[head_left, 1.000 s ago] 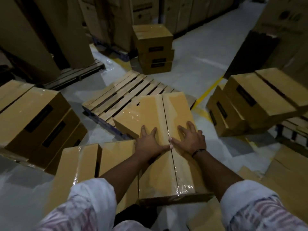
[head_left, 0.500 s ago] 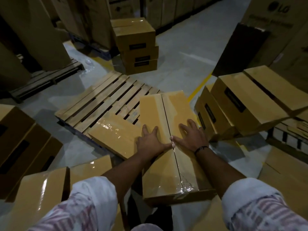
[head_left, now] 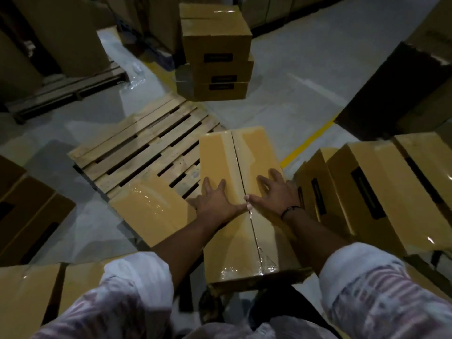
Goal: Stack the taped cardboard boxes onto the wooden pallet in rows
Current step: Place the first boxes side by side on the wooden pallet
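Observation:
A long taped cardboard box (head_left: pixel 244 155) lies lengthwise in front of me, its far end over the near right corner of the wooden pallet (head_left: pixel 137 152). My left hand (head_left: pixel 215 201) lies flat on the box's top, left of the centre seam. My right hand (head_left: pixel 274 192) lies flat on the right flap, a dark band on its wrist. The two thumbs nearly meet at the seam. The box's side face (head_left: pixel 149 209) shows to the left, glossy with tape. Most of the pallet's slats are bare.
A stack of three boxes (head_left: pixel 217 55) stands beyond the pallet. More boxes lie tilted at the right (head_left: pixel 381 192), at the left edge (head_left: pixel 27 211) and by my left sleeve (head_left: pixel 29 294). A yellow floor line (head_left: pixel 310 140) runs right of the pallet. Another pallet (head_left: pixel 66 91) sits far left.
The box has slid farther onto the pallet with both hands flat on its top. My view has shifted, so the boxes at the left have moved out toward the frame edge.

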`<action>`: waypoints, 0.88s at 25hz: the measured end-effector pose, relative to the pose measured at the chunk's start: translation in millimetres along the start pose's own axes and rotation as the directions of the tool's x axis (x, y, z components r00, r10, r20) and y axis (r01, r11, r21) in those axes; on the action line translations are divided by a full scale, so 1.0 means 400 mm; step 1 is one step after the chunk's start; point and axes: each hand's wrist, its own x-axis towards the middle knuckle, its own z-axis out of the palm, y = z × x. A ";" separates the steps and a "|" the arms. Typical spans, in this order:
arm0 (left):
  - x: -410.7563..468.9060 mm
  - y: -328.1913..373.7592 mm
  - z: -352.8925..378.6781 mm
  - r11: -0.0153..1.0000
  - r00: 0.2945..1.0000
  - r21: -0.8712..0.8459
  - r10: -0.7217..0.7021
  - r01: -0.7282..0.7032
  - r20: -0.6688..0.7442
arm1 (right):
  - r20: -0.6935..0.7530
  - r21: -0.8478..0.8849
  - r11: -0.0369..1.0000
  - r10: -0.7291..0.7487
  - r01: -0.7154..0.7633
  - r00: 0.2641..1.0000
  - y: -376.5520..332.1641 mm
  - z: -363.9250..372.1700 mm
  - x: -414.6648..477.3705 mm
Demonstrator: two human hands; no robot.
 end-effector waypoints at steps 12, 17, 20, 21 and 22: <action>0.396 0.091 0.094 0.878 0.894 -0.225 -0.445 0.422 -0.058 | 0.269 -0.070 0.905 -0.387 0.419 0.882 0.026 0.035 0.583; 0.509 0.011 0.200 0.832 0.850 -0.243 -0.524 0.499 -0.048 | 0.393 -0.052 0.858 -0.452 0.510 0.801 0.016 0.183 0.705; 0.588 -0.072 0.263 0.812 0.828 -0.240 -0.558 0.531 -0.053 | 0.393 -0.031 0.844 -0.481 0.535 0.783 -0.007 0.292 0.780; 0.615 -0.101 0.282 0.804 0.818 -0.245 -0.571 0.542 -0.065 | 0.386 -0.023 0.836 -0.499 0.549 0.776 -0.021 0.327 0.807; 0.646 -0.135 0.307 0.793 0.807 -0.262 -0.585 0.550 -0.076 | 0.381 -0.018 0.822 -0.521 0.569 0.764 -0.038 0.371 0.836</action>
